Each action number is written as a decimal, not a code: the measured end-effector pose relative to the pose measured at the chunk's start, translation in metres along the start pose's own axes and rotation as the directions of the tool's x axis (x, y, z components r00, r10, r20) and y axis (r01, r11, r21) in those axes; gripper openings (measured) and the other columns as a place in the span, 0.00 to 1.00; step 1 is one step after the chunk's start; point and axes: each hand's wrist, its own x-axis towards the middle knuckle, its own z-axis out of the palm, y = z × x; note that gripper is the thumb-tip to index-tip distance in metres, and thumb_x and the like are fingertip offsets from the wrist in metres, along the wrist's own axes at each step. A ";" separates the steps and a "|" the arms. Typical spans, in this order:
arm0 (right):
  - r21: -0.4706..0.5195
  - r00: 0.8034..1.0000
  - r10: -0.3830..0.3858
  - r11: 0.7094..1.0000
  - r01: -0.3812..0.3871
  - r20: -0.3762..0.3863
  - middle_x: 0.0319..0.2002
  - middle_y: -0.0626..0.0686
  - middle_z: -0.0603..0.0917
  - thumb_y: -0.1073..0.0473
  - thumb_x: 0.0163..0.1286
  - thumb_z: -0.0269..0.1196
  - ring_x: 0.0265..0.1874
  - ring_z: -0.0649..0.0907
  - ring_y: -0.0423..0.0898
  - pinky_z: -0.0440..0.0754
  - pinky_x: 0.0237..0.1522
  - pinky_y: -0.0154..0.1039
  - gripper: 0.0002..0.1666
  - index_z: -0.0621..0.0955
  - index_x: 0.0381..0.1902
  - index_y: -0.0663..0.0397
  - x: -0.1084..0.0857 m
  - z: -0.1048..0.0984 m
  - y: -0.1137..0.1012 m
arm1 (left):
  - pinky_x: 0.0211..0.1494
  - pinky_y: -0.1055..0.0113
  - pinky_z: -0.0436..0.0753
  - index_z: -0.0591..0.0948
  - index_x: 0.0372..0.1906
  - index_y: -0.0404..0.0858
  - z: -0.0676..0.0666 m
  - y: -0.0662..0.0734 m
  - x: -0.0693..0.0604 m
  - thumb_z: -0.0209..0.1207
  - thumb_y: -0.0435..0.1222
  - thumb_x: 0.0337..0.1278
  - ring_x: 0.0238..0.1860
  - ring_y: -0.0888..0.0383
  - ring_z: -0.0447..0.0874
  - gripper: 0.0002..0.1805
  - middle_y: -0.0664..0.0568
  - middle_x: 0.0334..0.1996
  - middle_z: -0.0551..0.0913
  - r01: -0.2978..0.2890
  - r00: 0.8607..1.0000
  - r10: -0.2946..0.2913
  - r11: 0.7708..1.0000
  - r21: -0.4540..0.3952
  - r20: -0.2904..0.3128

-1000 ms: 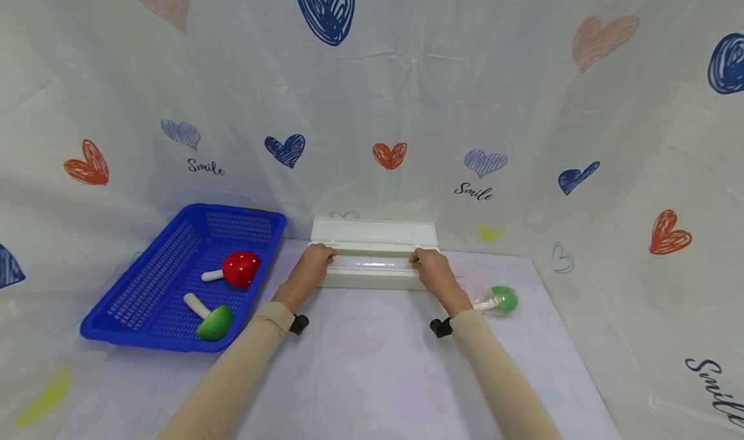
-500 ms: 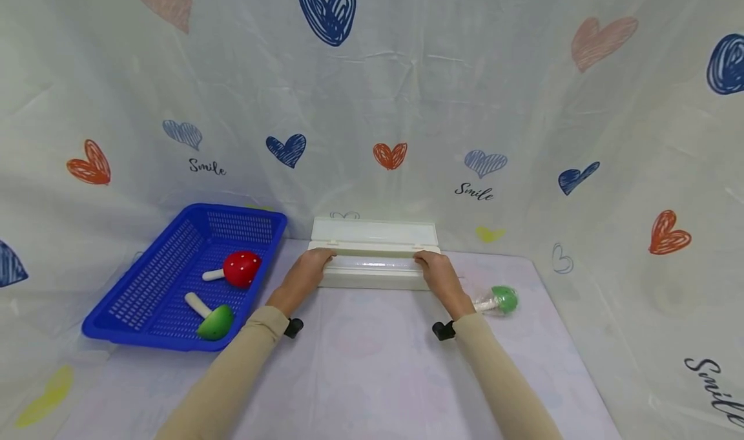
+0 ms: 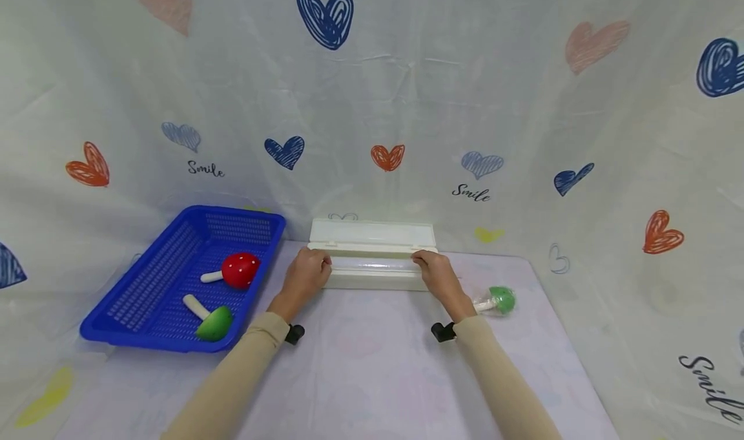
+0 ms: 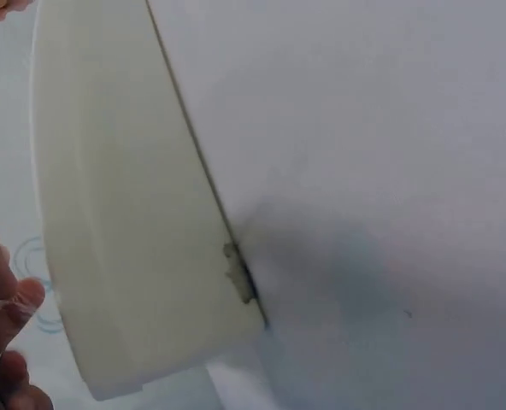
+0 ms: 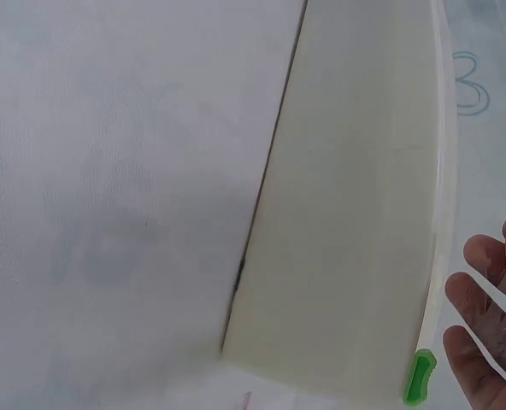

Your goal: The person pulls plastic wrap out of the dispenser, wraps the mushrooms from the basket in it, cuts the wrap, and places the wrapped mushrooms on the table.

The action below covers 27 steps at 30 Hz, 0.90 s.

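Observation:
A cream cling film dispenser (image 3: 374, 280) lies at the back of the table, its white lid (image 3: 372, 234) raised against the curtain. Clear cling film (image 3: 372, 263) stretches across the opening. At its left end my left hand (image 3: 303, 275) pinches the film; in the left wrist view the fingertips (image 4: 22, 307) show at the edge, with a clear sheen of film. My right hand (image 3: 442, 278) pinches the film's right end. Film glints over the right fingers (image 5: 484, 316) in the right wrist view, above a green slider (image 5: 420, 378) on the dispenser.
A blue plastic basket (image 3: 145, 333) at the left holds a red spotted toy mushroom (image 3: 241, 271) and a green one (image 3: 215, 324). Another green toy mushroom (image 3: 502, 300), wrapped in clear film, lies right of my right hand. A heart-printed curtain (image 3: 372, 91) hangs close behind.
My left hand has shifted slightly left and its fingers have curled in more. My right hand has moved a little to the right. The dispenser and mushrooms stay put.

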 end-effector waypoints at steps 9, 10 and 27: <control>0.013 1.000 0.008 1.000 -0.008 0.006 0.42 0.61 0.90 0.66 0.75 0.62 0.45 0.89 0.57 0.87 0.49 0.49 0.09 0.87 0.45 0.66 -0.003 -0.001 0.000 | 0.40 0.55 0.88 0.88 0.38 0.29 -0.011 0.003 0.000 0.58 0.19 0.57 0.36 0.46 0.90 0.11 0.38 0.36 0.90 -0.012 1.000 0.010 0.990 -0.138 -0.011; 0.020 1.000 0.009 1.000 -0.009 0.008 0.42 0.61 0.90 0.66 0.75 0.61 0.46 0.89 0.57 0.87 0.49 0.49 0.09 0.87 0.45 0.66 -0.003 -0.002 0.000 | 0.40 0.55 0.88 0.88 0.39 0.28 -0.012 0.003 0.000 0.59 0.19 0.57 0.37 0.46 0.90 0.10 0.38 0.36 0.90 -0.014 1.000 0.014 0.991 -0.131 -0.002; 0.041 0.999 -0.023 0.999 0.025 -0.037 0.40 0.60 0.90 0.63 0.75 0.63 0.37 0.89 0.54 0.86 0.40 0.47 0.09 0.86 0.45 0.65 -0.014 -0.008 0.002 | 0.47 0.55 0.88 0.89 0.36 0.31 -0.026 -0.002 -0.008 0.69 0.23 0.56 0.39 0.47 0.91 0.04 0.42 0.36 0.91 -0.080 0.996 0.082 0.988 -0.131 0.014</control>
